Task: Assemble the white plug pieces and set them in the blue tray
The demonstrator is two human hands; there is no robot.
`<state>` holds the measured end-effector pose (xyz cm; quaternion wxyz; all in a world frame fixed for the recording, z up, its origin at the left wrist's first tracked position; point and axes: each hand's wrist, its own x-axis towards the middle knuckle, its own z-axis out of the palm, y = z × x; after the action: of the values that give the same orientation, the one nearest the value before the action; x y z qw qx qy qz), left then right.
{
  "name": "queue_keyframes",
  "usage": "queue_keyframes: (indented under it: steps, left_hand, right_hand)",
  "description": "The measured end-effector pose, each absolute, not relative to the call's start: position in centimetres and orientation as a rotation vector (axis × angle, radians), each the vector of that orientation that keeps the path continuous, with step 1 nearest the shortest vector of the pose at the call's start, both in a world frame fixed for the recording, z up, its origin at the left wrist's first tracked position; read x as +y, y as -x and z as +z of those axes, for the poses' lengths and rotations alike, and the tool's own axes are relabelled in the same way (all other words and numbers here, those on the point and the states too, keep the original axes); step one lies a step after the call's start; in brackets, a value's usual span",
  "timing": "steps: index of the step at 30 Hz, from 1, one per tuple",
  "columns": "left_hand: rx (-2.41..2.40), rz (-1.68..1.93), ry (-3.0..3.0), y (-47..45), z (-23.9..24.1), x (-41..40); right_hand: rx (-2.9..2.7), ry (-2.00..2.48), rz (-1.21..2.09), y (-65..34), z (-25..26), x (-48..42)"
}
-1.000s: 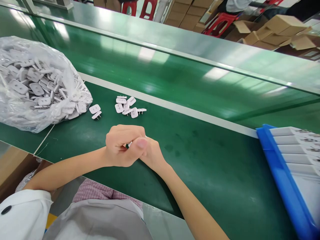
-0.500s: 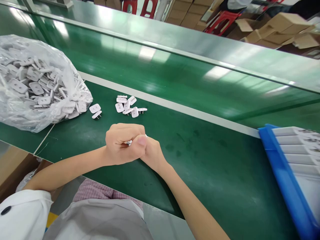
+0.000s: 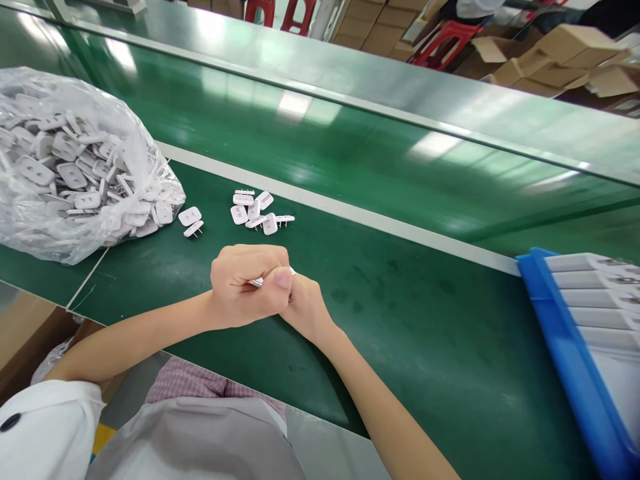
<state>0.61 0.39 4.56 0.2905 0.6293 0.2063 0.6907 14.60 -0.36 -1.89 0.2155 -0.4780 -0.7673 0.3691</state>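
Note:
My left hand (image 3: 247, 283) is closed in a fist in front of me, above the green work surface. My right hand (image 3: 311, 303) presses against it from the right, its fingers mostly hidden behind the left. Between them shows a sliver of a small white plastic piece (image 3: 259, 282); the rest is covered, so its exact kind cannot be made out. Just beyond the hands lies a small pile of white plug covers (image 3: 270, 224) with metal prongs. Two more plug covers (image 3: 190, 216) lie to the left of that pile.
A clear plastic bag (image 3: 145, 153) full of similar plug covers stands at left. At right, a blue tray (image 3: 560, 347) holds rows of white parts (image 3: 595, 299). A raised metal ledge (image 3: 350, 80) runs along the back, with cardboard boxes (image 3: 570, 57) and red stools (image 3: 440, 47) beyond.
Both hands stay joined and have shifted very slightly upward. A little more of the white piece shows between them. The plug covers on the surface have not moved.

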Motion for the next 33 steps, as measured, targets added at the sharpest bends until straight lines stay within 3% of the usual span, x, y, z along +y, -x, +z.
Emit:
queue_keyframes:
  steps: [3, 7, 10, 14, 25, 33]
  left_hand:
    - [0.513, 1.658, -1.962, 0.2, 5.2, 1.3]
    - [0.687, 1.131, -2.211, 2.3, 4.6, 1.9]
    - [0.834, 0.753, -2.122, 3.6, 2.7, 1.5]
    - [1.02, 0.511, -1.945, 3.8, 0.7, 1.1]
    - [0.937, 0.638, -1.691, 2.4, 0.8, 0.8]
    - [0.835, 0.63, -1.483, 2.2, 1.1, 0.4]
  right_hand:
    - [-1.773, 1.237, 1.24, -15.2, -1.7, 0.1]
    - [-1.228, 1.086, 1.396, -16.2, -1.2, 1.2]
    - [-1.135, 1.022, 1.454, -16.5, -0.6, 1.5]
    - [-1.162, 1.036, 1.43, -15.9, 0.0, 0.6]
    - [-1.407, 1.156, 1.085, -14.8, 0.2, -1.0]
    - [-1.237, 1.103, 1.213, -14.4, 0.3, -1.6]
